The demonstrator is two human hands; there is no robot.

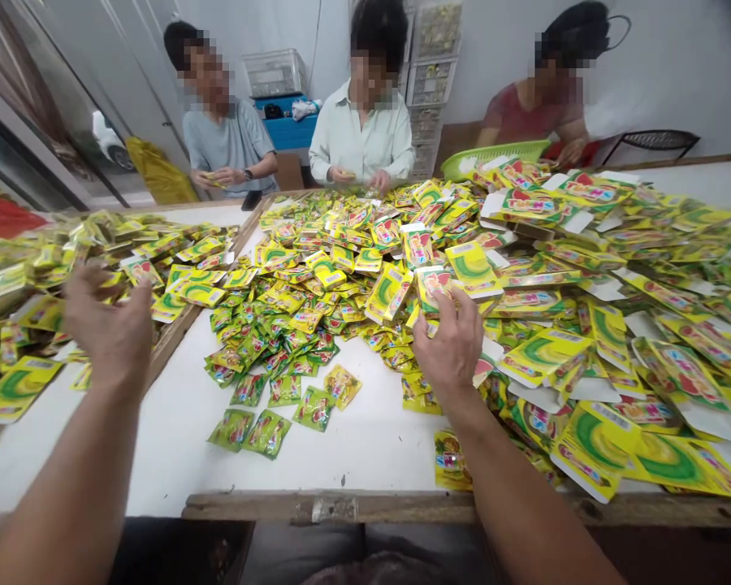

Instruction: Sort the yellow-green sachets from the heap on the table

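Observation:
My right hand [449, 345] reaches into a heap of yellow-green packets [542, 268] on the white table [176, 422], fingers curled on one yellow packet [434, 286]. My left hand [110, 323] hovers over another pile of flat yellow packs [42, 276] on the left; its fingers are bent and partly blurred, and nothing shows in them. Small green sachets [268, 382] lie scattered between my two arms.
Three people sit at the far side of the table, each handling packets. A green basket [493, 154] stands at the back right. A wooden strip [176, 333] divides the left table from the middle one. The wooden front edge [341, 505] runs near me.

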